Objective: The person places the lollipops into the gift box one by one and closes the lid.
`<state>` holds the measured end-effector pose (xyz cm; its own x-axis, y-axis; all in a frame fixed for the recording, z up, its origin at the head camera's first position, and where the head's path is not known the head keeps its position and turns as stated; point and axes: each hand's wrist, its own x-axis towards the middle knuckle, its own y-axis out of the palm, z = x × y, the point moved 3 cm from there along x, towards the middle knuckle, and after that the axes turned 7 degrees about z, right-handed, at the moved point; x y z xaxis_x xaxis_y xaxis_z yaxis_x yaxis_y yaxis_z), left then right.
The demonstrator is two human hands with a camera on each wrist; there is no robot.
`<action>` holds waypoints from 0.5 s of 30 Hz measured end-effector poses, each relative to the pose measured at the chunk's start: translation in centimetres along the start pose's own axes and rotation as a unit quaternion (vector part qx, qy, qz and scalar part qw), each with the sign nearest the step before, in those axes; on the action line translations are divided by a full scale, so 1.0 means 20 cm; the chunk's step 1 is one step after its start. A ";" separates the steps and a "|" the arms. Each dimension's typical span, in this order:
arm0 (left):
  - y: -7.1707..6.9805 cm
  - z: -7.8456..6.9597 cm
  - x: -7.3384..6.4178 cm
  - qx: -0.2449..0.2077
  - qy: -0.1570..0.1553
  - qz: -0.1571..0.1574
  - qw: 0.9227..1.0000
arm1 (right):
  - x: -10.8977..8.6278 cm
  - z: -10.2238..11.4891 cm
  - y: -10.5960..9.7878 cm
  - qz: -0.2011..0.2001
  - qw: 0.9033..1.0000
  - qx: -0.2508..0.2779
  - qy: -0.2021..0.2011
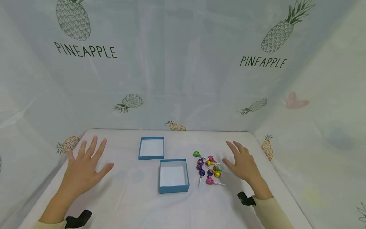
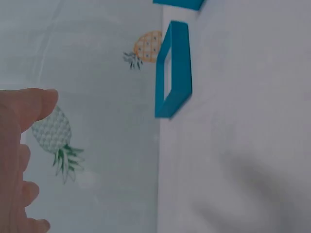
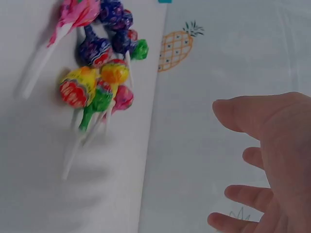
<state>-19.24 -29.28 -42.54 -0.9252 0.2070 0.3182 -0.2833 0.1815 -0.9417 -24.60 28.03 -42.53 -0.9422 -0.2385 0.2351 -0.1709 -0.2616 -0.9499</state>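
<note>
My left hand [image 1: 83,171] is up over the white table [image 1: 137,206], with its fingers spread wide. My right hand [image 1: 243,163] is up too, thumb and fingers wide apart. A bunch of lollipops [image 1: 210,172] lies near it, on its left side. Next comes a blue box [image 1: 173,189], and a blue lid [image 1: 151,157] sits farther back, white inside.

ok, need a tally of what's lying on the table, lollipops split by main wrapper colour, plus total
Purple lollipops: 4
Green lollipops: 2
Yellow lollipops: 2
Pink lollipops: 2
Deeper blue box: 1
Shallow blue lid or tray: 1
Total: 12 (10 lollipops, 2 blue pieces)
</note>
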 end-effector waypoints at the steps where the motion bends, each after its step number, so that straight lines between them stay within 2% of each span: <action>1: 0.01 -0.02 0.01 -0.011 -0.002 0.004 1.000 | 0.02 0.01 0.00 0.001 1.000 0.003 -0.003; 7: 0.07 -0.14 0.06 -0.093 -0.017 0.043 0.995 | 0.10 0.05 0.02 0.014 0.999 0.045 -0.015; 15: 0.14 -0.29 0.11 -0.182 -0.023 0.075 0.980 | 0.20 0.08 0.08 0.031 0.996 0.077 -0.018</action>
<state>-20.56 -22.70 -43.86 -0.9623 0.2160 0.1654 -0.0412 0.4854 -0.8733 -28.24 25.19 -42.72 -0.9379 -0.2922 0.1867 -0.0634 -0.3849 -0.9208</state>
